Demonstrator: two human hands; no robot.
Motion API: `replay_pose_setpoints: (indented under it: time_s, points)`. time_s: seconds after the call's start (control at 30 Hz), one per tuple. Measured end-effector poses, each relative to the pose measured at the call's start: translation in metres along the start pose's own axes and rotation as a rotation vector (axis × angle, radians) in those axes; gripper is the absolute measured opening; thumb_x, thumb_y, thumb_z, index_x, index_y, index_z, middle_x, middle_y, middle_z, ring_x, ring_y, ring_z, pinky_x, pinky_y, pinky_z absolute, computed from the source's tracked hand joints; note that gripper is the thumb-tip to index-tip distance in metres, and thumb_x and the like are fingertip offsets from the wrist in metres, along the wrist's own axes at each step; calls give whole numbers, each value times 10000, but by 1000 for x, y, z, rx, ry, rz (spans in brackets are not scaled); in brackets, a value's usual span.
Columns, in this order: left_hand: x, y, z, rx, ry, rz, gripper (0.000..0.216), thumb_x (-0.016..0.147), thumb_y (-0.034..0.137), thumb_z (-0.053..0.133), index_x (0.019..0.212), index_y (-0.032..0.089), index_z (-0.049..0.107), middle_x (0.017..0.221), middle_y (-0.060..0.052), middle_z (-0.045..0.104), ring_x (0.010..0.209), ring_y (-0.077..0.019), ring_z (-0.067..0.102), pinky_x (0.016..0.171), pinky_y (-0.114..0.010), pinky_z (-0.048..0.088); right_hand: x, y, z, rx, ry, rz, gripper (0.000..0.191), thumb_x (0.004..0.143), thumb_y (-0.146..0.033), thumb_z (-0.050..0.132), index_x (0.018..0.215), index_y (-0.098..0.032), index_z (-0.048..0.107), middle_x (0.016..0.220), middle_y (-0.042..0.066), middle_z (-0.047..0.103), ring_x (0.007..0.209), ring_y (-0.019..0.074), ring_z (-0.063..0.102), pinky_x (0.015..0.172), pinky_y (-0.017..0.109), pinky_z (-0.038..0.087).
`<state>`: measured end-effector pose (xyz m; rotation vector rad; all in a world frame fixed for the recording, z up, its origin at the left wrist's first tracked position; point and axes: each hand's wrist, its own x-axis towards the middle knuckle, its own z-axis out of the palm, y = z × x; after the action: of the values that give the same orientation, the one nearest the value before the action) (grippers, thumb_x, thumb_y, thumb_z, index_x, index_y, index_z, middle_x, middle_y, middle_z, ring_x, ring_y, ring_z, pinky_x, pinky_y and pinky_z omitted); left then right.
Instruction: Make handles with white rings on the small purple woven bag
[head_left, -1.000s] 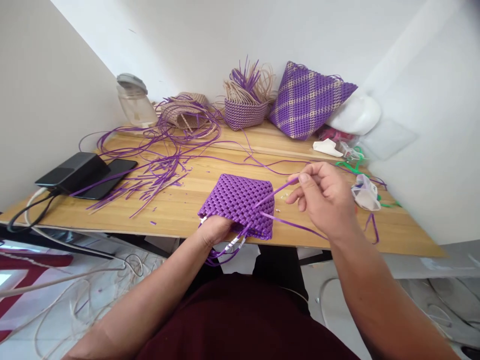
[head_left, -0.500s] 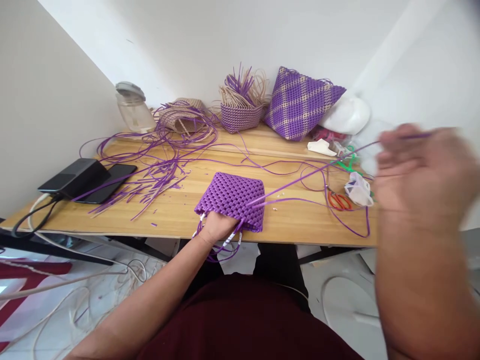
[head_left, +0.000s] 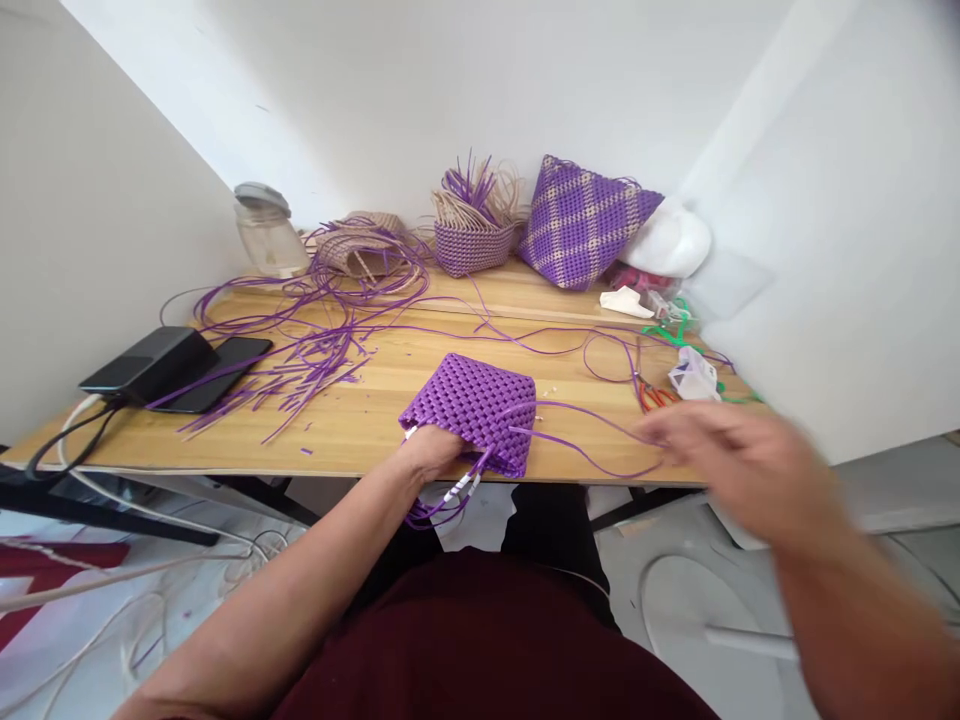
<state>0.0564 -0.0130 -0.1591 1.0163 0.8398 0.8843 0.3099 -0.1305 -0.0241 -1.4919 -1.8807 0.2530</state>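
A small purple woven piece point(head_left: 471, 408) lies at the front edge of the wooden table point(head_left: 360, 425). My left hand point(head_left: 431, 452) reaches into its near side and grips it, with the fingers hidden inside. Loose purple strips point(head_left: 592, 440) trail from the piece toward the right. My right hand point(head_left: 731, 465) hovers low over the table's front right edge near those strips. It is smeared by motion, so its fingers cannot be read.
Orange-handled scissors point(head_left: 654, 395) and a crumpled plastic scrap point(head_left: 694, 373) lie at the right. Tangled purple strips point(head_left: 315, 330), a black device point(head_left: 150, 362) with a phone, a jar point(head_left: 262, 232) and woven baskets point(head_left: 581, 222) fill the left and back.
My right hand pulled a strip far out to the right, then swung back down toward the table's front edge. My left hand stayed on the woven piece.
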Motion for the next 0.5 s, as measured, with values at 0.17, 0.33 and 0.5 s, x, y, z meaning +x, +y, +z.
replay_pose_setpoints:
  time_s: [0.17,0.33,0.5]
  points:
    - [-27,5,-1,-252,-105,-111,296,582,35,731,852,150,689,885,-53,736,771,-187,684,826,-364,590,20,-16,81,21,-232,-112,268,949,-323,571,1138,-220,730,1062,75,741,1015,233,662,887,361,495]
    - [-48,17,-9,-438,-171,-203,171,639,71,743,796,131,714,780,-53,709,737,-164,670,830,-363,605,49,-21,114,252,-306,-20,181,910,-303,617,838,-183,732,969,55,749,899,187,676,753,282,480]
    - [-39,13,14,-373,124,-196,205,710,127,766,902,122,693,872,-73,700,654,-145,663,534,-252,595,78,-26,126,261,-294,-60,212,889,-317,650,729,-178,673,690,-18,663,636,111,573,606,240,404]
